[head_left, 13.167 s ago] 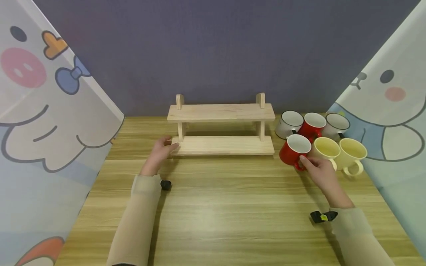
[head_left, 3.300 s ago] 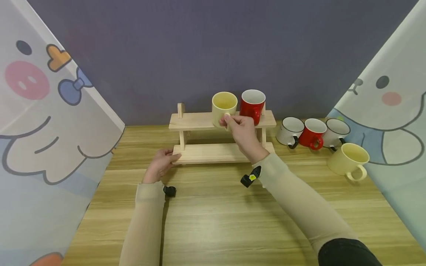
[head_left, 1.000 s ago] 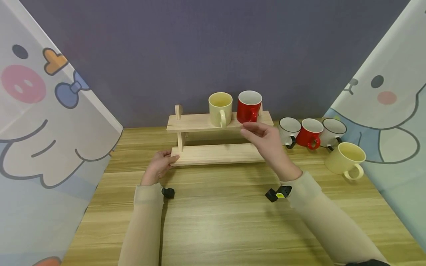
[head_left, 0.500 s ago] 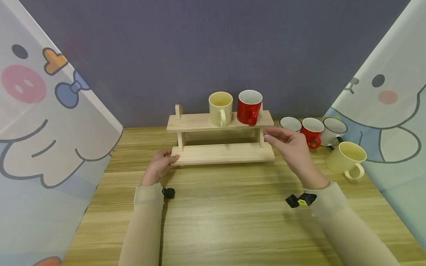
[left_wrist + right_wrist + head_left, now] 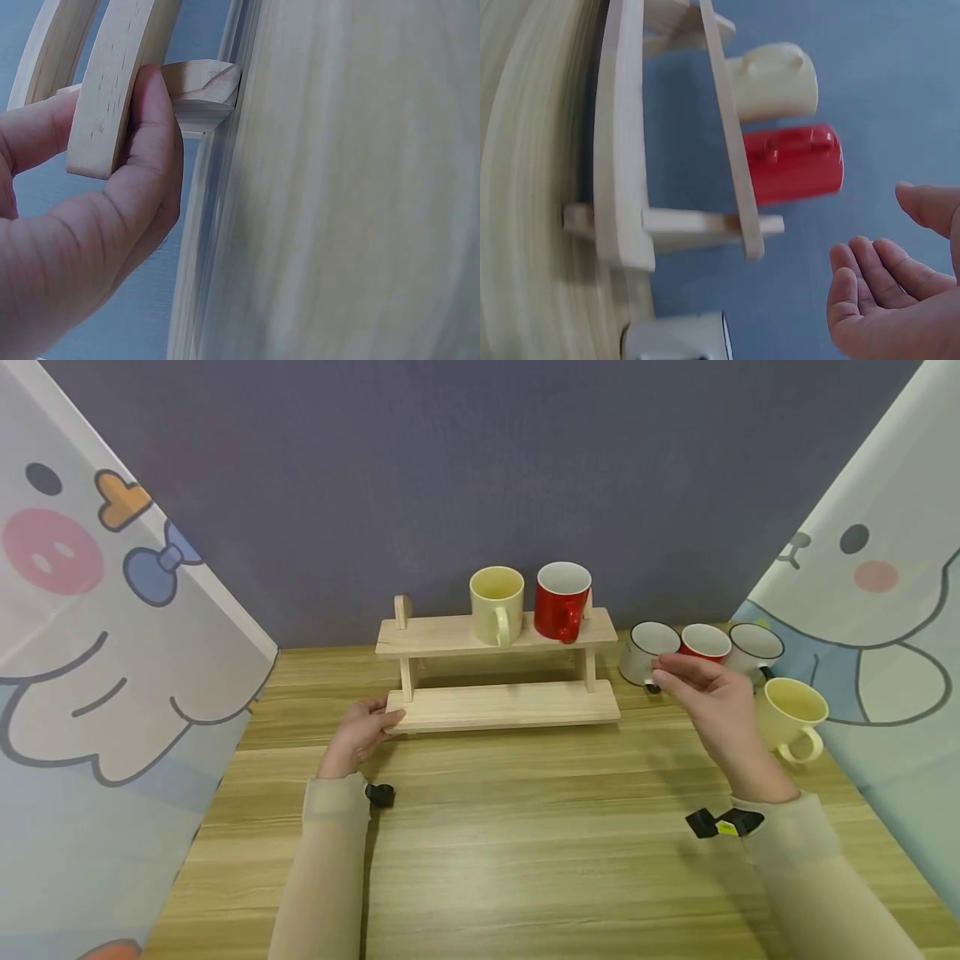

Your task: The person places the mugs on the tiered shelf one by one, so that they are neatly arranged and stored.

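Observation:
My left hand (image 5: 355,737) pinches the left end of the lower board of a two-tier wooden shelf (image 5: 502,707). Thumb and fingers on either side of the board end show in the left wrist view. On the upper board stand a yellow mug (image 5: 497,607) and, to its right, a red mug (image 5: 562,602), both upright with handles toward me. My right hand (image 5: 716,714) holds nothing and hovers at the right, its fingers loosely bent; the right wrist view shows thumb and fingers apart. Nearest behind it is a white mug (image 5: 643,653) with a black rim, its handle partly hidden.
Right of that white mug are another red mug (image 5: 706,642), mostly covered by the right hand, and a second black-rimmed white mug (image 5: 755,647). Another yellow mug (image 5: 797,706) stands nearer. All rest on the wooden table (image 5: 480,843), between a dark back wall and printed side panels.
My right hand has drawn away from the shelf, moving right toward the mugs on the table. Since the oldest frame, a red and a yellow mug have come onto the upper board. The left hand stays put.

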Demonstrator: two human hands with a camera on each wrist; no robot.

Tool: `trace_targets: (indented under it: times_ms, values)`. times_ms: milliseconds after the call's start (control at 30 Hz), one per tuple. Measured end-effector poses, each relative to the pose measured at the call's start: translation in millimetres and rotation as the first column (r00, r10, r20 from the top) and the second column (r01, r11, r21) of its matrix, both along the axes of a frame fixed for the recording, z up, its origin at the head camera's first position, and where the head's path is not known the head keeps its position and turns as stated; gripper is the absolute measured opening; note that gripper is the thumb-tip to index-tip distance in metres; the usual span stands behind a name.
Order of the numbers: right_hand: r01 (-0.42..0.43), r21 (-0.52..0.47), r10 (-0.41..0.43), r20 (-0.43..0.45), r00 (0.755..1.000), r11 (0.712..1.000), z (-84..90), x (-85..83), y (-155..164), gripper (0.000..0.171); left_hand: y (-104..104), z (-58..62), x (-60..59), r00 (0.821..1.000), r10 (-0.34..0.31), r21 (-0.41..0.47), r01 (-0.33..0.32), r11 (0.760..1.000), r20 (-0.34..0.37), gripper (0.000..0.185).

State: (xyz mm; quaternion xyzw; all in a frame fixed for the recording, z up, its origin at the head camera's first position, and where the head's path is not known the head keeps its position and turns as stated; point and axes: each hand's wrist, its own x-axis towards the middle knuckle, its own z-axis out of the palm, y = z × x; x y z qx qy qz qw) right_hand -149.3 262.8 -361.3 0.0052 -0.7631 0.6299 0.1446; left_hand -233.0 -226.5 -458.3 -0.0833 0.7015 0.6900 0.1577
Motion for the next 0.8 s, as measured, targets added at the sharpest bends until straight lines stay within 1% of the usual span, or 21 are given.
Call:
trace_targets:
  times_ms: [100,200,233,267,333,433,600,633,733,800]
  values:
    - [0.001,-0.014,-0.001,0.006,1.0,1.0,-3.9,4.3,11,0.038,-1,0.7,1.7,1.0,-0.001,-0.022,0.001,1.0,0.005,0.071]
    - [0.002,0.01,-0.002,0.026,1.0,1.0,-7.7,9.0,24,0.038,-3,1.6,3.3,1.0,-0.006,-0.052,0.007,0.999,0.01,0.075]
    - [0.009,0.029,-0.01,0.031,0.999,1.0,-8.5,10.7,28,0.039,-3,1.3,3.1,1.0,-0.008,-0.053,0.008,0.999,0.01,0.076]
    - [0.012,0.027,-0.013,0.036,0.999,1.0,-9.1,12.3,32,0.039,-3,0.8,2.4,1.0,-0.006,-0.038,0.007,0.999,0.009,0.075]
    - [0.046,0.056,-0.048,0.04,0.998,0.997,-11.4,14.2,40,0.04,-1,-0.1,0.9,1.0,0.003,-0.012,-0.003,1.0,0.006,0.072]
    - [0.085,0.032,-0.086,0.042,0.995,0.996,-13.6,17.7,52,0.042,1,-1.4,-1.5,1.0,0.017,0.021,-0.018,1.0,0.002,0.067]
    - [0.18,0.048,-0.182,0.031,0.983,0.983,-17.4,21.9,72,0.038,1,-2.4,-2.0,1.0,0.029,0.017,-0.029,0.999,0.003,0.065]
    - [0.201,0.073,-0.204,0.034,0.978,0.977,-18.1,23.3,76,0.037,1,-2.6,-2.0,1.0,0.027,0.02,-0.027,0.999,0.002,0.065]
    - [0.232,0.009,-0.232,0.043,0.972,0.973,-20.7,26.8,89,0.035,0,-3.1,-1.7,1.0,0.023,0.03,-0.023,0.999,-0.001,0.064]
    - [0.257,0.01,-0.258,0.061,0.964,0.966,-22.2,29.9,97,0.035,0,-3.1,-1.7,1.0,0.017,0.037,-0.016,0.999,-0.003,0.063]
